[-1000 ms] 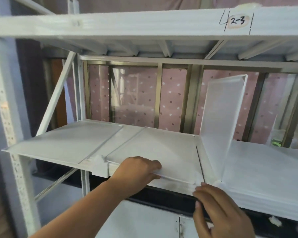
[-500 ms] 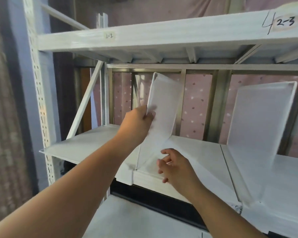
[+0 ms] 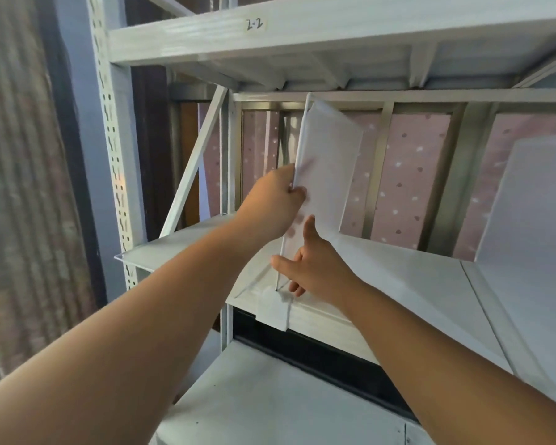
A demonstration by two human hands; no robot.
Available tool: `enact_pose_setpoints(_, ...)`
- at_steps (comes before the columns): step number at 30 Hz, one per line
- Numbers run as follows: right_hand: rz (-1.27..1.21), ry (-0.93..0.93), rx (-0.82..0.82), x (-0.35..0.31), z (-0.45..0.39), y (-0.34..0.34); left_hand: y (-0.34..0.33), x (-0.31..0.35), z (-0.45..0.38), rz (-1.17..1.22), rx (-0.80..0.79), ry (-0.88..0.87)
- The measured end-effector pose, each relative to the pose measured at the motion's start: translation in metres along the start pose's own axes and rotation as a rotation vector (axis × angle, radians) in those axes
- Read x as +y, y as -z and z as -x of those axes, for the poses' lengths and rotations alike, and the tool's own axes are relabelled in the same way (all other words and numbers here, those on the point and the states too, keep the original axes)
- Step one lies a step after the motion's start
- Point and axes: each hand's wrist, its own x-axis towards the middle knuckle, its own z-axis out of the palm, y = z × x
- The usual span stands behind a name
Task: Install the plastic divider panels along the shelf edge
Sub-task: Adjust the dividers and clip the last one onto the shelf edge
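A translucent white plastic divider panel (image 3: 329,162) stands almost upright on the white shelf (image 3: 398,284), its lower front corner at a white clip (image 3: 275,308) on the shelf's front edge. My left hand (image 3: 272,200) grips the panel's front edge about halfway up; its fingertips show through the plastic. My right hand (image 3: 315,268) is lower, thumb on the near side and fingers against the panel's base. A second divider panel (image 3: 533,203) stands upright at the right.
The shelf above (image 3: 334,30) carries a label reading 2-2 and hangs close over the panel's top. A perforated upright post (image 3: 113,149) and a diagonal brace (image 3: 195,162) stand at the left. A lower white surface (image 3: 270,396) lies beneath.
A second ago the panel lay flat on the shelf under my left hand. It has been swung up to nearly upright, and my right hand has moved from the right divider's base to this one's base.
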Motion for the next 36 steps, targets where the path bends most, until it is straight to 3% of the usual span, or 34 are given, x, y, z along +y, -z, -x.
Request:
enact_pose_setpoints(20,0.014,-0.016,-0.038,-0.014,-0.010,-0.006,0.012,-0.020,-0.019,0.071,-0.008,0.042)
enact_pose_setpoints(36,0.046,0.003,-0.007,-0.008,-0.017,-0.016,0.011,-0.026,-0.019,-0.043,-0.030,-0.045)
